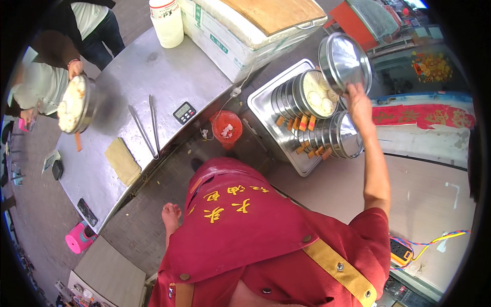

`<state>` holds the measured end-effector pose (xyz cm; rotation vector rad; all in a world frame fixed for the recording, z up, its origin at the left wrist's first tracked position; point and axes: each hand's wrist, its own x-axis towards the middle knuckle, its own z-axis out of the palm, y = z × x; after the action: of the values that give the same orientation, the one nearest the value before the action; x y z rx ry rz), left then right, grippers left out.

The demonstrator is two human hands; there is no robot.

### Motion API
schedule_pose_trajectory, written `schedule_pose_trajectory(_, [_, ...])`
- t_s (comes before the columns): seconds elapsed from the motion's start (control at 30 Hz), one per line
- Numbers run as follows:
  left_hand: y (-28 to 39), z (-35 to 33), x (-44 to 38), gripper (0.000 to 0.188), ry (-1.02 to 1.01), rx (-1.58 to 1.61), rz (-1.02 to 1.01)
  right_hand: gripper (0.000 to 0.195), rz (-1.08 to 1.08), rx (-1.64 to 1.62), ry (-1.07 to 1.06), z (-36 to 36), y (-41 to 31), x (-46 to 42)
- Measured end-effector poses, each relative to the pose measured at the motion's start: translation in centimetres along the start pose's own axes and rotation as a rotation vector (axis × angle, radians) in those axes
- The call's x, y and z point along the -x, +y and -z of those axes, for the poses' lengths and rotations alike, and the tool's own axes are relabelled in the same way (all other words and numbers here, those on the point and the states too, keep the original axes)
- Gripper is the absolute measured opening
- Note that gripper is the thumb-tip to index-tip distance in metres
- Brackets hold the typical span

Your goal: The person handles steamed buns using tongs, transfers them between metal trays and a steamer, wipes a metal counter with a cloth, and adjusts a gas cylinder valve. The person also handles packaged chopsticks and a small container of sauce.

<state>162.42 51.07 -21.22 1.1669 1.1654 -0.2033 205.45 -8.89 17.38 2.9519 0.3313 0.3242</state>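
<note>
My right hand (357,101) grips a round stainless steel steamer lid (339,61) by its lower edge. The lid is held tilted, just past a stack of metal steamer trays. Pale buns (321,99) lie on a mesh liner in the uncovered top tray (294,92). Beside it stands a second stack of steamer trays (326,134) with a shiny top; both stacks have short wooden handles and rest on a metal tray (264,103). My left hand (171,213) hangs low beside the maroon apron (234,184), fingers curled, with nothing seen in it.
On the metal table (126,69) lie tongs (147,130), a digital timer (184,113), a folded cloth (122,161) and a phone (87,212). A foam box (226,34) stands behind. Across the table, a person holds a tray of buns (73,105). A red bin (227,128) sits below.
</note>
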Motion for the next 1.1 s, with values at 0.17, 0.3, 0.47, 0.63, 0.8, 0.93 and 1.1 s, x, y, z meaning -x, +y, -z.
schedule_pose_trajectory(0.17, [3.9, -2.9, 1.4, 0.024, -0.018, -0.023, 0.01, 0.027, -0.116, -0.022, -0.172, -9.0, 0.9, 5.8])
schedule_pose_trajectory(0.3, [3.7, -3.4, 1.7, 0.027, 0.0, -0.097, 0.019, 0.018, -0.148, -0.077, -0.174, -12.2, -0.2, 6.7])
schedule_pose_trajectory(0.47, [3.3, -4.2, 2.0, 0.029, 0.0, -0.086, 0.0, 0.016, -0.144, -0.068, -0.205, -14.1, 0.5, 6.6])
schedule_pose_trajectory(0.63, [2.8, -5.5, 2.9, 0.031, -0.012, -0.039, -0.034, 0.014, -0.125, -0.036, -0.314, -12.7, 0.1, 6.7])
schedule_pose_trajectory(0.8, [2.1, -7.0, 3.3, 0.03, -0.016, -0.001, -0.003, 0.016, -0.138, -0.016, -0.341, -13.9, 0.6, 7.2])
schedule_pose_trajectory(0.93, [0.8, -7.7, 3.6, 0.028, -0.004, 0.039, -0.01, 0.023, -0.102, -0.081, -0.337, -13.3, 0.9, 6.7])
schedule_pose_trajectory(1.1, [-0.2, -8.3, 5.7, 0.024, 0.072, 0.024, -0.065, 0.033, -0.346, -0.159, -0.277, -10.6, 4.2, 0.3])
